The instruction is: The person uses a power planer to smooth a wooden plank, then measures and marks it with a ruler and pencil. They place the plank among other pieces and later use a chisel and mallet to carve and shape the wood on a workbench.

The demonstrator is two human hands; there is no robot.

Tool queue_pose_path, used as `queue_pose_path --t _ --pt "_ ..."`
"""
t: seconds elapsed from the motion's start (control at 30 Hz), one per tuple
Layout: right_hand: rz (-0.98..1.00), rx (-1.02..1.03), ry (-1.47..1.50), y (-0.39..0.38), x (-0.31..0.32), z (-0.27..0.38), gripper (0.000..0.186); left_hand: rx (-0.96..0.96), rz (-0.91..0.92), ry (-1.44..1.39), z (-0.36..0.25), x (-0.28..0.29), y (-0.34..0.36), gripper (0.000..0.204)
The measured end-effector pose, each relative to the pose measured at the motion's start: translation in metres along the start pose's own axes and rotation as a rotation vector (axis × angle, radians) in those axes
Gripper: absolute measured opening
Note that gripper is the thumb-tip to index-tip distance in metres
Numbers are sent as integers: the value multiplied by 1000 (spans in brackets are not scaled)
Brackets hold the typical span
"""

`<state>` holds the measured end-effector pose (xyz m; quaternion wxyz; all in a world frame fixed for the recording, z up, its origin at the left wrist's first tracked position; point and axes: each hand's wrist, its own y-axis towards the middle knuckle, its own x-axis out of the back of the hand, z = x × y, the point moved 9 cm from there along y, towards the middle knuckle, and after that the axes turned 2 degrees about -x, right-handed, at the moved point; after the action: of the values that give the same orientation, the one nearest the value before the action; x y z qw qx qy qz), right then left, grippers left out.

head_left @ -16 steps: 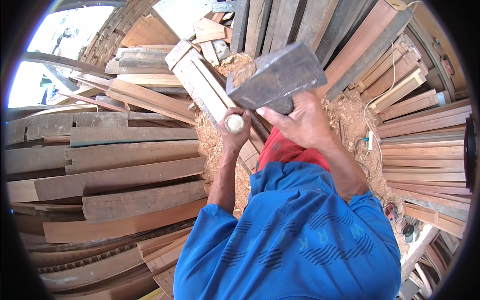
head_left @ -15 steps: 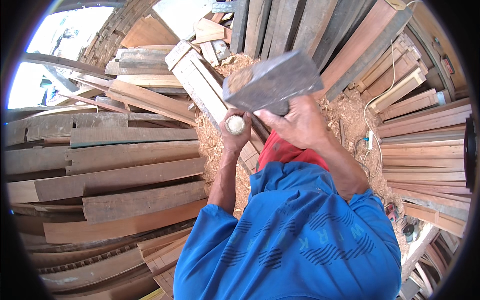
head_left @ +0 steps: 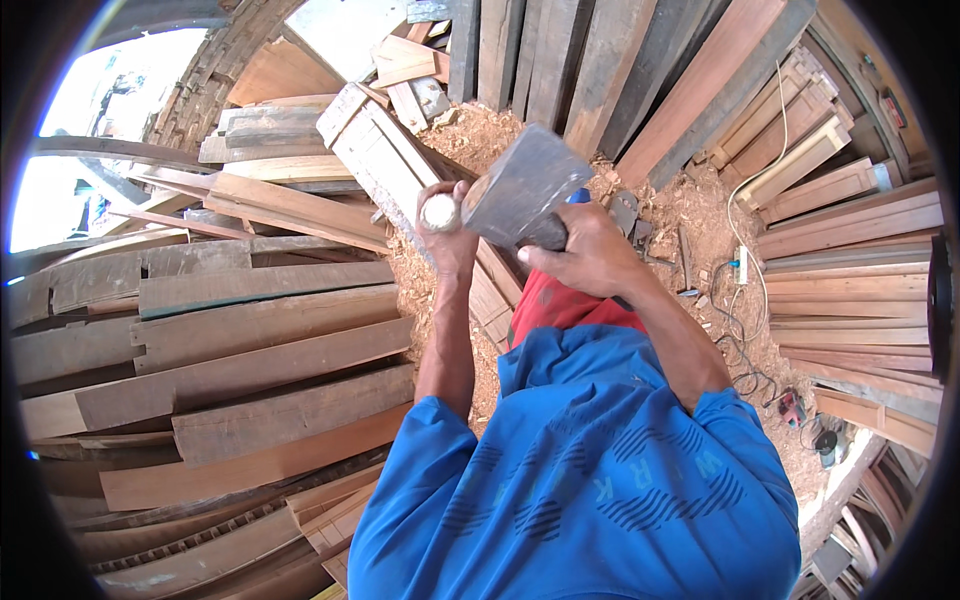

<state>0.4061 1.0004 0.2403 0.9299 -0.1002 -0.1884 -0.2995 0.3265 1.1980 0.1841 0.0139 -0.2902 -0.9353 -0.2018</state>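
So your workspace is basically all lumber lol. On your left, long weathered boards [head_left: 270, 318] lie in rows, running side to side, with some redder wood mixed in. Up ahead, thick grey and reddish planks [head_left: 545, 60] point away from you, and on your right there's another stack of reddish-brown timber [head_left: 850, 310]. The floor [head_left: 715, 215] you've got is buried in pale wood shavings, with a light-coloured cable [head_left: 735, 200] snaking across the right side. Daylight's blasting in through the opening [head_left: 110, 105] at your upper left, totally blown out, next to a rough brown stacked surface [head_left: 203, 75], can't tell if it's brick or wood.
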Motion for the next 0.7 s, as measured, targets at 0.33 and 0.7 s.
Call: queue_pose_path --t 0.33,0.7 --pt "-331 11 271 7 49 6 20 17 370 123 15 -28 33 9" --pt "-453 347 180 27 44 60 15 -76 325 168 16 4 22 7"
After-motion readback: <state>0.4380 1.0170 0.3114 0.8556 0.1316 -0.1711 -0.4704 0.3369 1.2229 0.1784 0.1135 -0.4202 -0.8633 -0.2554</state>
